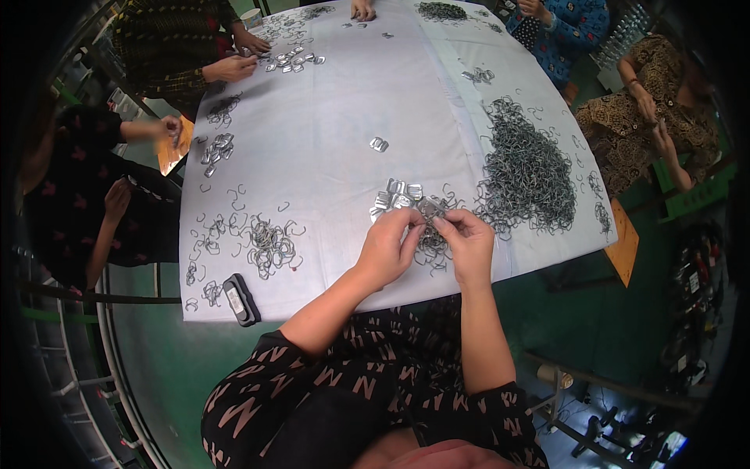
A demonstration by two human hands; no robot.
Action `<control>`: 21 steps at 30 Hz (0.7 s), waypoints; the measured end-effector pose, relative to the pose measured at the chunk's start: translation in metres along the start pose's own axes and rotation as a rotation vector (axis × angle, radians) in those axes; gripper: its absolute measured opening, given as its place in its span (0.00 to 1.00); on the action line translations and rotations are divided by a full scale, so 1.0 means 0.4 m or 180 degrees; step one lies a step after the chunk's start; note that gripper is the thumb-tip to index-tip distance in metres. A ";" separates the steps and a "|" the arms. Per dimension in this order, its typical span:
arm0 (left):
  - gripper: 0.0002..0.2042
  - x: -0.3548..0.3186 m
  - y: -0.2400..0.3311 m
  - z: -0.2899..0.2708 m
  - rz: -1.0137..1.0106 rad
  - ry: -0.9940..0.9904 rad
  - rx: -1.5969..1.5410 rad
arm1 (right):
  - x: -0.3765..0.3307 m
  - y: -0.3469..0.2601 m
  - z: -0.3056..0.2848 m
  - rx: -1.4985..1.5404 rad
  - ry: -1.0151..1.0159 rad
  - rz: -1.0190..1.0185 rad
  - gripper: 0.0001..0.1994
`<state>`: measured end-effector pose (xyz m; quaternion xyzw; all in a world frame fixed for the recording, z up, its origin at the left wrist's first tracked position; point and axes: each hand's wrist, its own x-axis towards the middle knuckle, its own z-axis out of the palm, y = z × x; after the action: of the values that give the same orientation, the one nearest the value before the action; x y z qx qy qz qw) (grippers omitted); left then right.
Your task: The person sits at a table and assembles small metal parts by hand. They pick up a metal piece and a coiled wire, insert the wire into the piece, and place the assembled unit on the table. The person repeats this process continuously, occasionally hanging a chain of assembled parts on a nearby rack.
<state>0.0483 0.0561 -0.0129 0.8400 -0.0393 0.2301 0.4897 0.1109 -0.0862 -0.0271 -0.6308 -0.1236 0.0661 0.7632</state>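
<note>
Close together over the near part of the table, my left hand [388,244] and my right hand [470,241] are both closed in a pinch. Between their fingertips is a small silver metal buckle [430,208], and its finer detail is too small to make out. Just beyond my left hand lies a little pile of flat silver buckles [393,195]. Bent wire rings [431,254] lie scattered below and between my hands, partly hidden by them. Two or so loose buckles [379,144] sit farther out on the cloth.
A white-covered table [336,117] spreads ahead. A large heap of wire rings [527,172] stands at right, a smaller pile of rings [269,246] at left. Near the front-left edge lies a black device [241,299]. Other people's hands [230,69] work around the table.
</note>
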 end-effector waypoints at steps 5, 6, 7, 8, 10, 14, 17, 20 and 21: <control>0.06 0.032 -0.021 -0.004 0.0153 -0.0193 -0.0259 | -0.002 0.001 -0.037 -0.0436 0.0220 -0.0278 0.05; 0.06 0.051 -0.029 -0.004 0.0212 -0.0193 -0.0448 | 0.004 0.014 -0.059 -0.0333 0.0292 -0.0328 0.05; 0.05 0.077 -0.047 -0.005 0.0187 -0.0221 -0.0144 | 0.003 0.013 -0.083 -0.0264 0.0485 -0.0316 0.05; 0.05 0.109 -0.075 -0.006 0.0171 -0.0249 0.0158 | 0.002 0.003 -0.101 -0.0196 0.0681 -0.0312 0.05; 0.05 0.158 -0.125 0.008 0.0318 -0.0390 0.0710 | 0.004 -0.010 -0.139 -0.0267 0.0909 -0.0419 0.05; 0.08 0.219 -0.198 0.100 0.1188 -0.1051 0.1471 | 0.012 -0.006 -0.204 -0.0322 0.1159 -0.0446 0.06; 0.08 0.242 -0.227 0.149 0.1746 -0.1458 0.2033 | 0.009 -0.016 -0.222 0.0024 0.1256 -0.0405 0.07; 0.05 0.253 -0.211 0.158 0.1663 -0.1725 0.2624 | -0.006 -0.026 -0.237 0.0031 0.1313 -0.0406 0.07; 0.04 0.254 -0.201 0.151 0.1586 -0.1728 0.2770 | -0.010 -0.032 -0.239 0.0040 0.1312 -0.0385 0.07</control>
<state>0.1832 0.0633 -0.0596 0.9588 -0.2622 0.1095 0.0019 0.1322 -0.1801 -0.0315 -0.6176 -0.0021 -0.1095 0.7788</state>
